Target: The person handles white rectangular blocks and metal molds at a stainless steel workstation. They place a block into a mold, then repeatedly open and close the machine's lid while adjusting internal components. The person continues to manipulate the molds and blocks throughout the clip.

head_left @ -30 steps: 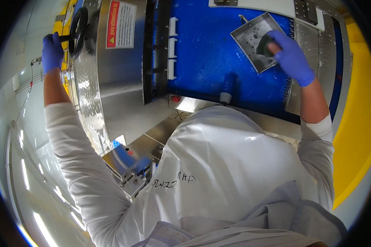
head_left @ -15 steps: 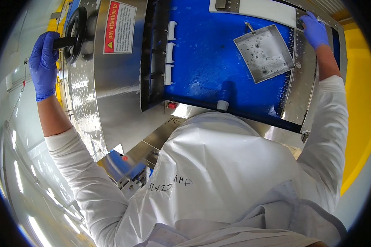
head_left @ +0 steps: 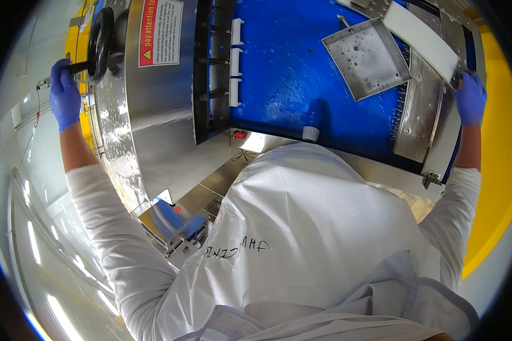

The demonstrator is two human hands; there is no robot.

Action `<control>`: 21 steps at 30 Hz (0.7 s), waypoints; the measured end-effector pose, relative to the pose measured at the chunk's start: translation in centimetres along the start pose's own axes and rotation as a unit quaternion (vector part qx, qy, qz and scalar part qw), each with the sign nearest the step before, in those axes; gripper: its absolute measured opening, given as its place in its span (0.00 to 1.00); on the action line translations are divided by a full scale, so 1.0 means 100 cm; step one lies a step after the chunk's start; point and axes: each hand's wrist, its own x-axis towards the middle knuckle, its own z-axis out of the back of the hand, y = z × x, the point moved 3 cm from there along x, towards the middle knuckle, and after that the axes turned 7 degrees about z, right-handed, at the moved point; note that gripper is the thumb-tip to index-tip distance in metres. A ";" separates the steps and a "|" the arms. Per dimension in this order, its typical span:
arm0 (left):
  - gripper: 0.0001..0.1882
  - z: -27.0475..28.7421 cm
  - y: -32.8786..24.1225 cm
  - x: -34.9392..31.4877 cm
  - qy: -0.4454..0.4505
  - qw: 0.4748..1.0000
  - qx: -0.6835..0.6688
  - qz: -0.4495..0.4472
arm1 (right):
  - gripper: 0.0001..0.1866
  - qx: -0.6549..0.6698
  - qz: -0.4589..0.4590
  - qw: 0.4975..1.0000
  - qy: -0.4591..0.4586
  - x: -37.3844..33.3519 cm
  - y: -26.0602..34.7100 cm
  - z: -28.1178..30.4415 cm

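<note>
My left hand (head_left: pixel 65 94), in a violet-blue glove, is closed around the crank handle (head_left: pixel 78 67) of a black handwheel (head_left: pixel 101 45) on the side of a steel machine. At the far right, my right hand (head_left: pixel 471 99), gloved alike, grips the metal end of a white plastic bar (head_left: pixel 421 40). That bar lies slantwise over the steel side rail of a wet blue conveyor belt (head_left: pixel 284 74). Next to the bar, a square steel tray (head_left: pixel 365 57) with water drops in it rests tilted on the belt.
White plastic guides (head_left: pixel 236 61) line the left of the belt beside the steel machine housing (head_left: pixel 159 108). A grey-white cap-like part (head_left: pixel 310 133) stands at the belt's near edge. A red button (head_left: pixel 240 134) is below the guides. Yellow structure (head_left: pixel 498 153) stands at right.
My right hand has come nearer and to the right, swinging the white bar from nearly crosswise to a slant. My left hand has dropped slightly with the crank handle. The view has shifted a little.
</note>
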 end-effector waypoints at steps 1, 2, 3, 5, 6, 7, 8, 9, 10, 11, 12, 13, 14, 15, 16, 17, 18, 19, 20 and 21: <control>0.14 -0.008 0.025 0.018 0.030 0.993 -0.106 0.039 | 0.18 0.003 -0.010 1.000 -0.014 -0.014 -0.008 -0.007; 0.14 -0.020 0.015 0.032 0.026 0.982 -0.162 0.098 | 0.18 0.011 -0.046 0.999 -0.011 -0.029 -0.013 -0.009; 0.15 -0.031 -0.006 0.044 0.025 0.963 -0.217 0.158 | 0.17 0.017 -0.081 0.997 -0.007 -0.043 -0.017 -0.010; 0.16 -0.035 -0.005 0.072 0.034 0.982 -0.185 0.037 | 0.18 0.022 -0.100 0.994 -0.039 -0.060 -0.022 -0.009; 0.16 -0.037 -0.015 0.080 0.051 0.990 -0.126 -0.046 | 0.18 0.028 -0.093 0.993 -0.060 -0.068 -0.028 -0.016; 0.16 -0.037 -0.025 0.085 0.059 0.987 -0.072 -0.132 | 0.18 0.036 -0.087 0.992 -0.082 -0.076 -0.037 -0.026; 0.14 -0.042 -0.081 0.079 0.070 0.989 -0.051 -0.118 | 0.18 0.040 -0.085 0.991 -0.098 -0.087 -0.046 -0.031; 0.13 -0.034 -0.111 0.069 0.079 0.992 -0.024 -0.100 | 0.17 0.050 -0.084 0.990 -0.106 -0.093 -0.051 -0.034; 0.12 -0.024 -0.107 0.058 0.090 0.990 -0.055 -0.091 | 0.17 0.063 -0.080 0.988 -0.116 -0.095 -0.054 -0.038; 0.11 -0.020 -0.098 0.046 0.102 0.987 -0.088 -0.083 | 0.16 0.074 -0.077 0.986 -0.126 -0.097 -0.056 -0.038; 0.10 -0.015 -0.083 0.030 0.156 0.952 -0.261 -0.034 | 0.16 0.086 -0.087 0.985 -0.124 -0.098 -0.054 -0.034; 0.10 -0.011 -0.067 0.013 0.193 0.883 -0.427 0.023 | 0.16 0.096 -0.095 0.983 -0.121 -0.096 -0.049 -0.022; 0.11 -0.005 -0.046 -0.004 0.246 0.680 -0.680 0.120 | 0.15 0.109 -0.103 0.981 -0.120 -0.092 -0.046 -0.013; 0.13 0.000 -0.021 -0.007 0.229 0.696 -0.668 0.133 | 0.15 0.112 -0.089 0.977 -0.155 -0.087 -0.043 -0.003; 0.15 0.005 0.003 -0.006 0.214 0.710 -0.655 0.145 | 0.15 0.115 -0.078 0.972 -0.188 -0.085 -0.039 0.004; 0.18 0.008 0.008 -0.004 0.200 0.724 -0.642 0.156 | 0.15 0.117 -0.068 0.966 -0.221 -0.083 -0.034 0.013; 0.18 0.002 0.014 0.006 0.148 0.740 -0.623 0.207 | 0.15 0.170 -0.059 0.953 -0.245 -0.080 -0.027 0.023; 0.19 -0.010 0.014 0.019 0.094 0.751 -0.601 0.256 | 0.16 0.221 -0.051 0.935 -0.271 -0.075 -0.017 0.034; 0.19 -0.021 0.014 0.033 0.040 0.758 -0.576 0.304 | 0.16 0.271 -0.042 0.915 -0.296 -0.070 -0.007 0.044; 0.16 -0.032 0.021 0.048 0.001 0.772 -0.537 0.339 | 0.17 0.283 -0.048 0.912 -0.295 -0.063 0.007 0.053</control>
